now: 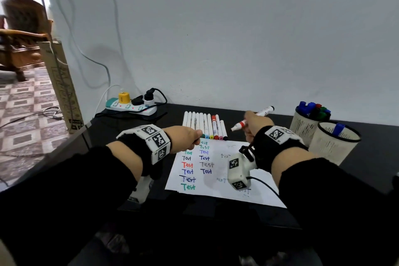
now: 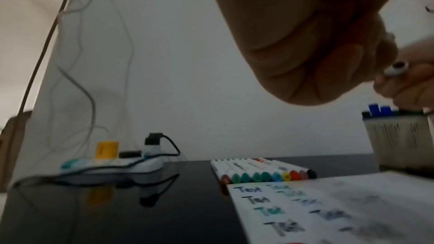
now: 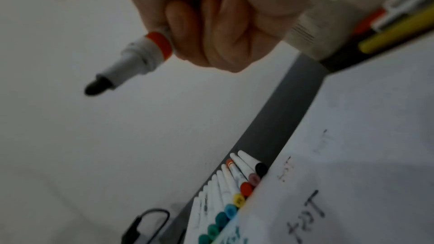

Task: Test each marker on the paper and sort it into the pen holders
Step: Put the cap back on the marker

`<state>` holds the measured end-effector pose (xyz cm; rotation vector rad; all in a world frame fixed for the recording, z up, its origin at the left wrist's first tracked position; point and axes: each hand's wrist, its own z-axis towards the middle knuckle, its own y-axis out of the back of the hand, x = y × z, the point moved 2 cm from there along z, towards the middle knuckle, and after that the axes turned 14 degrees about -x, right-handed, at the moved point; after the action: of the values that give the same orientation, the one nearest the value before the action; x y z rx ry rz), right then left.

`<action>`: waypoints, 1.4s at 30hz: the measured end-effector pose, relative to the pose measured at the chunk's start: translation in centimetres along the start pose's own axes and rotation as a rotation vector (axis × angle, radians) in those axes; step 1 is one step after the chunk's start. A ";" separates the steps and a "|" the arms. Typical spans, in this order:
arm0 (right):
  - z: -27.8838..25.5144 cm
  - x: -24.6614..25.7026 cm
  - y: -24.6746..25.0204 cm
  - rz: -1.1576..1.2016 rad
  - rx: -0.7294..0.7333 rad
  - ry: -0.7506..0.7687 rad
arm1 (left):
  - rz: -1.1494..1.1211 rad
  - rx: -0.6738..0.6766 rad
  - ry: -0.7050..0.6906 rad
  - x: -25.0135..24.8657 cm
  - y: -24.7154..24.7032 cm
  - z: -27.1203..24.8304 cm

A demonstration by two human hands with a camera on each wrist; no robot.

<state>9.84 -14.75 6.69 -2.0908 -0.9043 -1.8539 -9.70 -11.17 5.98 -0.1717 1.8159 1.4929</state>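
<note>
Starting at the left of the head view, a white power strip (image 1: 131, 107) with a yellow plug sits at the far left corner of the black tabletop (image 1: 367, 157), its cables running up the wall. Just right of it, the left hand (image 1: 183, 137) reaches forward from a black sleeve, wrist level and knuckles up, its fingers curled under above the upper left corner of the paper (image 1: 218, 170); the left wrist view shows the curled fingers from below, but whether this grip holds something small cannot be told. Beyond its knuckles a row of markers (image 1: 205, 124) lies side by side, coloured caps toward the paper's far edge and touching or nearly touching it. The paper lies in the middle of the frame, carrying two columns of the word "Test" in green, black, red and blue on its left half and fainter marks to the right. Right of centre, the right hand (image 1: 255, 124) is raised above the paper's far right corner, fist closed, its grip wrapped round the barrel of a marker with an orange band (image 1: 241, 124); the uncapped dark tip points left and slightly down, clear of the paper, while the tail angles up toward the upper right. At the far right stand two white pen holders (image 1: 333, 144), the farther one full of blue, green and red markers, the nearer one showing a blue cap.
</note>
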 end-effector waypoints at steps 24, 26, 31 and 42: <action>-3.0 -8.6 -3.0 -0.193 0.144 0.015 | 0.209 -0.257 0.051 3.6 -2.4 1.2; -3.1 -8.9 -3.1 -0.209 0.157 0.033 | 0.208 -0.252 0.050 3.6 -2.5 1.2; -3.0 -9.5 -3.2 -0.284 0.170 0.066 | 0.255 -0.215 0.045 3.3 -2.7 1.1; -3.0 -10.0 -3.5 -0.326 0.202 0.174 | 0.278 -0.221 0.056 3.5 -2.9 1.3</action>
<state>5.17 -16.60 -3.09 -1.7146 -1.3883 -1.9587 -9.92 -9.65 1.47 -0.0700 1.7698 1.9018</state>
